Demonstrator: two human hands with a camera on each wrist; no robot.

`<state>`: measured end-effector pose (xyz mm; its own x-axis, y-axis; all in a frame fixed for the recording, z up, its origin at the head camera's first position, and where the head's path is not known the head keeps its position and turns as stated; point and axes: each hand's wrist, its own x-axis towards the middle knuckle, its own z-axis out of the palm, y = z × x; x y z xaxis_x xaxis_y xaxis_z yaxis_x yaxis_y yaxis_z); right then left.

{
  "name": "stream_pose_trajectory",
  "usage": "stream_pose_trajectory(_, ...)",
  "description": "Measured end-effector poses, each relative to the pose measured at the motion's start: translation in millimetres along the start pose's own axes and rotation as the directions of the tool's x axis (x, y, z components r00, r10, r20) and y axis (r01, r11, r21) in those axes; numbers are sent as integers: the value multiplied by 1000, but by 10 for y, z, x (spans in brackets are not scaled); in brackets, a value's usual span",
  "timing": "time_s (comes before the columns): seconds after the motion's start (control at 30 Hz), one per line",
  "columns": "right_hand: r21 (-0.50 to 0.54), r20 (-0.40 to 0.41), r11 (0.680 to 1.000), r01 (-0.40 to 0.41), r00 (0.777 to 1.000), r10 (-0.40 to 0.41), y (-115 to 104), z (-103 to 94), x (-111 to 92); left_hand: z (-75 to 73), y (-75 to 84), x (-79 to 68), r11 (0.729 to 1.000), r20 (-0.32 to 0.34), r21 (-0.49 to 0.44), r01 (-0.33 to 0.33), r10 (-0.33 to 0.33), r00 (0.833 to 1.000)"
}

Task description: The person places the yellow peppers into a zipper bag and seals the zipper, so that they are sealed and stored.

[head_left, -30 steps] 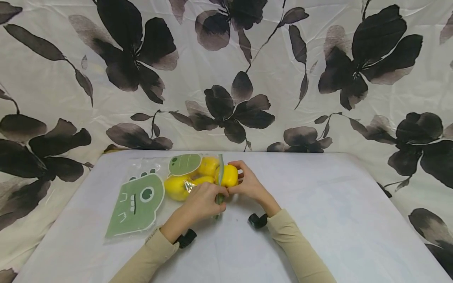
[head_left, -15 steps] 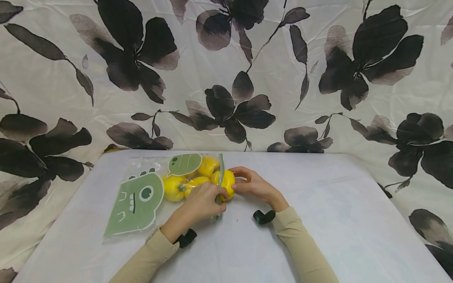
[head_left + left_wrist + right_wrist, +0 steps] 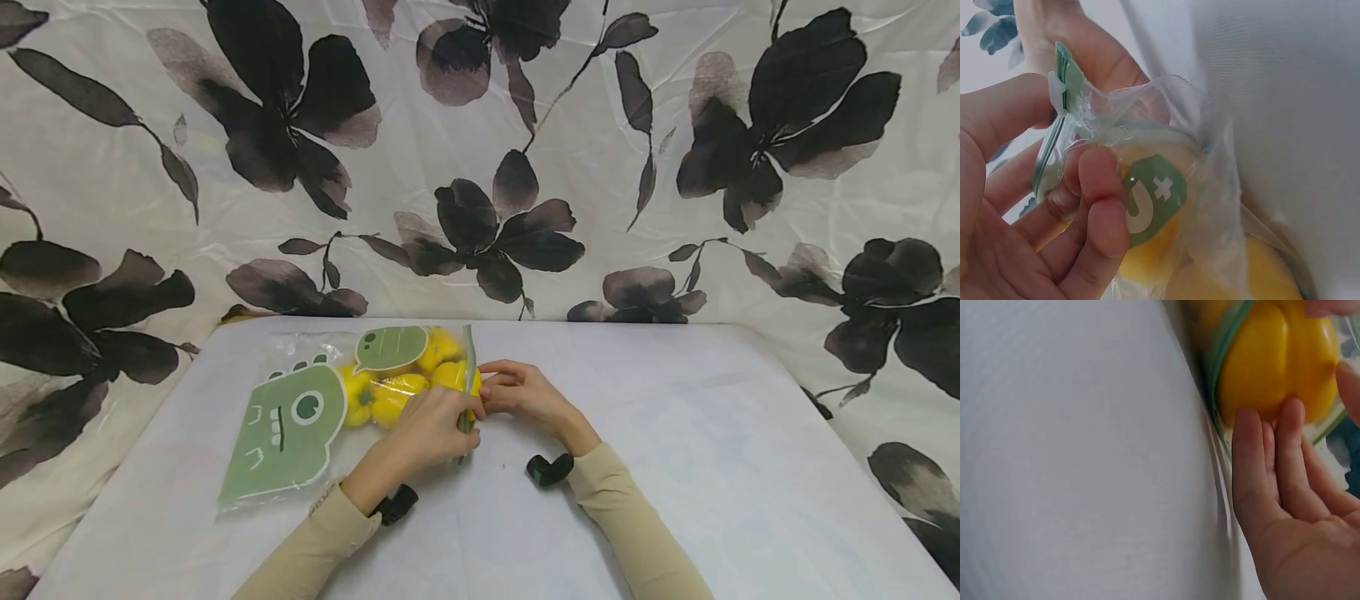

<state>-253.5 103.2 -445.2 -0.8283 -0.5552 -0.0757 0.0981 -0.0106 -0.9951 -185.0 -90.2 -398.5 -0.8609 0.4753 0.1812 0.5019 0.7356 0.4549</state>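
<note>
A clear zip bag (image 3: pixel 281 442) with a green cartoon print lies on its side with its mouth to the right. My left hand (image 3: pixel 431 425) pinches the near edge of its green zip strip (image 3: pixel 469 358), beside a white slider (image 3: pixel 1056 94). Several yellow bell peppers (image 3: pixel 400 398) sit in the bag. One more yellow bell pepper (image 3: pixel 1279 359) is at the mouth, mostly past the strip. My right hand (image 3: pixel 536 402) presses on its outer end with nearly straight fingertips (image 3: pixel 1249 422).
The bag rests on a white-covered table (image 3: pixel 712 467). Behind the table hangs a pale cloth (image 3: pixel 375 167) with dark flowers. Black wrist cameras (image 3: pixel 550 470) sit below both hands.
The pepper at the mouth has moved left, further into the bag, and the peppers inside have shifted. My right hand drew back slightly, then followed the pepper left. My left hand stays put.
</note>
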Motion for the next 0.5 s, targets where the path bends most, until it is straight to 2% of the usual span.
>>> stream_pose_trajectory(0.17, 95, 36, 995, 13, 999, -16, 53, -25, 19, 3, -3, -6, 1000, -4, 13, -15, 15, 1000)
stream_pose_trajectory(0.33, 94, 104, 996, -5, 995, -5, 78, -6, 36, 16, 0, -5, 1000, -3, -3, -8, 8, 1000)
stream_pose_trajectory(0.5, 80, 220, 997, 5, 975, -22, 104, 36, 51, 26, 8, -4, 1000, 12, -3, 15, -15, 1000)
